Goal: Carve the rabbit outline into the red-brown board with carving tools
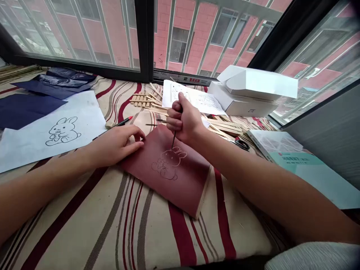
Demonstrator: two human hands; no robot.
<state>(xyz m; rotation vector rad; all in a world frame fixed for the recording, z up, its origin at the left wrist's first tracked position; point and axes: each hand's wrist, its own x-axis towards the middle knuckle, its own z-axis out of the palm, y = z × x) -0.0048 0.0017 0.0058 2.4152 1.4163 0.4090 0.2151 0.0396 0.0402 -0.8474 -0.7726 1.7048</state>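
A dark red board (191,187) lies tilted on the striped cloth, with a line drawing of a rabbit (168,163) on its face. My right hand (185,118) is closed in a fist around a thin dark pointed tool (173,140), held nearly upright. Its tip meets the board at the rabbit's head, by the ears. At the board's upper left edge, my left hand (123,144) grips with curled fingers, the thumb on the surface. Left of that hand is a white sheet (90,112) bearing a similar rabbit in dark lines.
Dark blue sheets (28,108) overlap the white paper. Behind the board lie thin wooden strips (143,100), a printed sheet (197,99) and a white box (247,103). Scissors (242,143) and a book (298,159) are on the right. Barred windows (185,33) enclose the far side.
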